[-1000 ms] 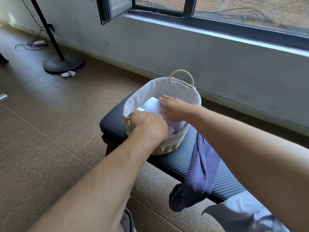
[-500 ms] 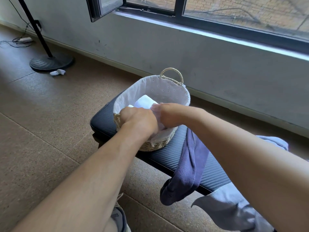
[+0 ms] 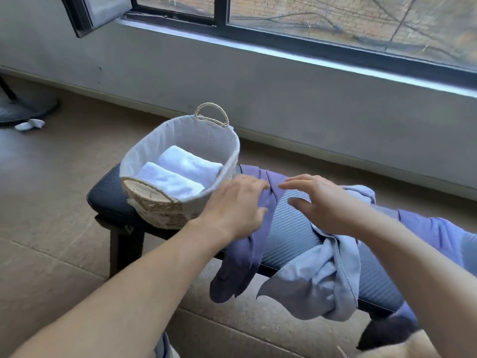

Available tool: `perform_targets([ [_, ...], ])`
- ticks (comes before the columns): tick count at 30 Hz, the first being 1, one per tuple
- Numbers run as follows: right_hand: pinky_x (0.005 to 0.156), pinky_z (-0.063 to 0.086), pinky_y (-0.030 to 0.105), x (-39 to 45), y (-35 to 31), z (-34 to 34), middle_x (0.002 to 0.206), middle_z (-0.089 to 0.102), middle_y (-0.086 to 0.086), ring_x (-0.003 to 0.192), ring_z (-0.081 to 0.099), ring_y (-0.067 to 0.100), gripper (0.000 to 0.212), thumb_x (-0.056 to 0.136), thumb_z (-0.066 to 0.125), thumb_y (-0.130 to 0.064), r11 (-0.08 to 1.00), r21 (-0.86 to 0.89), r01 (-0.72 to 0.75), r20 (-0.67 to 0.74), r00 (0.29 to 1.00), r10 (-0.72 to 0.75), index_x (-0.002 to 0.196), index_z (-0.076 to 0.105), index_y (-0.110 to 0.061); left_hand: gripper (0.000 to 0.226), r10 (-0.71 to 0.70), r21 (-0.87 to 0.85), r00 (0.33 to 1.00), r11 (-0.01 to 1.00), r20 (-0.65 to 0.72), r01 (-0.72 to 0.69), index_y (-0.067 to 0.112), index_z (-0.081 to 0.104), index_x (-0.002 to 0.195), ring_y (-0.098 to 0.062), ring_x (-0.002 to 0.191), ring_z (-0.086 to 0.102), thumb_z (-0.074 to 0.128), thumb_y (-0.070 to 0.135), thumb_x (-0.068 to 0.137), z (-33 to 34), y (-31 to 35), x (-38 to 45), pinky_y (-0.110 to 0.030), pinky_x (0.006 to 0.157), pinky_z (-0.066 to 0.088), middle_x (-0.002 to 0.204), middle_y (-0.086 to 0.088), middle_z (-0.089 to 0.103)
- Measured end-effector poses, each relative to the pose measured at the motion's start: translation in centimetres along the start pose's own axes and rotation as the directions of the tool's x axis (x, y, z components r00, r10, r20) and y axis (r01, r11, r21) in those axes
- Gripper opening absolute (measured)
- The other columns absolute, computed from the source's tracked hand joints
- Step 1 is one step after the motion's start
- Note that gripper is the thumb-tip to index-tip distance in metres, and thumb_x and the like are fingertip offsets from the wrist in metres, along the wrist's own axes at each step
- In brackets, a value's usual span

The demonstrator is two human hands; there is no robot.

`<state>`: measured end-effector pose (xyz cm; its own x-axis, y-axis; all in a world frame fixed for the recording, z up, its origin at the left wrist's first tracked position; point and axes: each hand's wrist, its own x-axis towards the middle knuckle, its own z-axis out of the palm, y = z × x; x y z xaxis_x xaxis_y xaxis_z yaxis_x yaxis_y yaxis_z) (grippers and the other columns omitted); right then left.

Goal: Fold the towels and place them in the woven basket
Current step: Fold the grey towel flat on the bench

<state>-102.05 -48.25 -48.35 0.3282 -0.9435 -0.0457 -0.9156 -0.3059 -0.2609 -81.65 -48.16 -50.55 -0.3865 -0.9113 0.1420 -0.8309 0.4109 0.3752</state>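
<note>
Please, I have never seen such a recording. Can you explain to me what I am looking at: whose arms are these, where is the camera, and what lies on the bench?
The camera sits on a person's head and looks down, so the two bare arms are that person's own. A padded bench carries a woven basket with a cloth lining. Two folded white towels lie inside it. Beside the basket, a purple towel and a light blue towel hang unfolded over the bench. The left hand and right hand are open above the purple towel, holding nothing.

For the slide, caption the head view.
Two white towels in woven basket; both open hands reach for purple towel.
</note>
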Motion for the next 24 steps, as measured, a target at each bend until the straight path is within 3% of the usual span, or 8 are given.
perform_targets([
  [2,0.112,0.022,0.023,-0.7,2.1,1.3,0.151,0.049,0.003,0.139,0.042,0.024,0.045,0.099,0.061,-0.027,0.99,-0.019,-0.139,0.011,0.99,0.139,0.143,0.055,-0.022,0.056,0.016,-0.032,0.997,0.999,0.071,-0.014,0.022,0.052,0.143,-0.021,0.135,0.046,0.068,0.034,0.091,1.4,0.5,-0.1,-0.037,0.114,0.034,0.143,-0.001,0.056],
  [5,0.119,0.024,0.036,-1.4,4.5,2.8,0.159,0.039,0.005,0.146,0.033,0.027,0.057,0.096,0.062,-0.032,0.949,-0.106,-0.296,0.133,0.942,0.309,0.15,0.046,-0.021,0.057,0.082,-0.061,0.993,0.995,0.089,-0.076,0.025,0.05,0.145,-0.015,0.137,0.045,0.068,0.037,0.092,2.8,1.3,0.1,-0.033,0.115,0.033,0.145,0.005,0.054],
  [8,0.111,0.038,0.045,-1.8,6.5,2.7,0.153,0.044,0.006,0.137,0.041,0.03,0.06,0.091,0.059,-0.031,0.905,-0.14,-0.401,0.167,0.892,0.421,0.148,0.046,-0.023,0.054,0.101,-0.091,0.989,0.992,0.107,-0.091,0.026,0.053,0.142,-0.012,0.136,0.046,0.069,0.038,0.091,3.7,2.2,0.4,-0.033,0.115,0.034,0.144,0.008,0.055],
  [11,0.101,0.046,0.044,-1.9,8.2,2.8,0.141,0.053,0.01,0.125,0.052,0.031,0.06,0.085,0.057,-0.043,0.876,-0.222,-0.427,0.215,0.855,0.471,0.141,0.05,-0.024,0.05,0.106,-0.098,0.984,0.991,0.141,-0.093,0.028,0.054,0.139,-0.009,0.136,0.044,0.067,0.039,0.092,4.6,2.7,0.6,-0.03,0.115,0.033,0.141,0.011,0.056],
  [14,0.084,0.047,0.033,-2.2,8.1,2.9,0.128,0.062,0.01,0.101,0.056,0.025,0.05,0.089,0.061,-0.041,0.891,-0.203,-0.407,0.271,0.851,0.451,0.134,0.054,-0.019,0.048,0.116,-0.105,0.981,0.989,0.153,-0.101,0.029,0.055,0.138,-0.007,0.135,0.044,0.067,0.04,0.092,5.5,2.9,0.7,-0.029,0.115,0.032,0.14,0.013,0.056],
  [18,0.09,0.045,0.031,-2.7,8.0,3.0,0.141,0.057,0.005,0.123,0.055,0.026,0.069,0.088,0.069,-0.034,0.913,-0.156,-0.376,0.29,0.866,0.407,0.15,0.042,-0.026,0.045,0.126,-0.106,0.977,0.988,0.174,-0.108,0.03,0.057,0.136,-0.006,0.134,0.044,0.066,0.039,0.092,6.3,3.0,0.7,-0.028,0.113,0.033,0.138,0.015,0.056],
  [20,0.092,0.045,0.03,-2.7,7.7,3.2,0.137,0.061,0.003,0.125,0.056,0.025,0.071,0.086,0.072,-0.029,0.927,-0.148,-0.345,0.269,0.888,0.374,0.15,0.042,-0.024,0.044,0.127,-0.102,0.975,0.989,0.184,-0.109,0.031,0.057,0.135,-0.006,0.133,0.045,0.066,0.039,0.092,6.5,3.0,0.7,-0.028,0.113,0.034,0.137,0.016,0.056],
  [24,0.086,0.054,0.032,-2.1,6.3,3.7,0.112,0.073,0.004,0.101,0.068,0.022,0.045,0.091,0.064,-0.021,0.956,-0.065,-0.287,0.224,0.929,0.294,0.136,0.056,-0.022,0.042,0.097,-0.102,0.978,0.992,0.185,-0.079,0.031,0.058,0.134,-0.007,0.132,0.047,0.064,0.038,0.093,6.5,2.8,0.7,-0.032,0.112,0.036,0.137,0.014,0.057],
])
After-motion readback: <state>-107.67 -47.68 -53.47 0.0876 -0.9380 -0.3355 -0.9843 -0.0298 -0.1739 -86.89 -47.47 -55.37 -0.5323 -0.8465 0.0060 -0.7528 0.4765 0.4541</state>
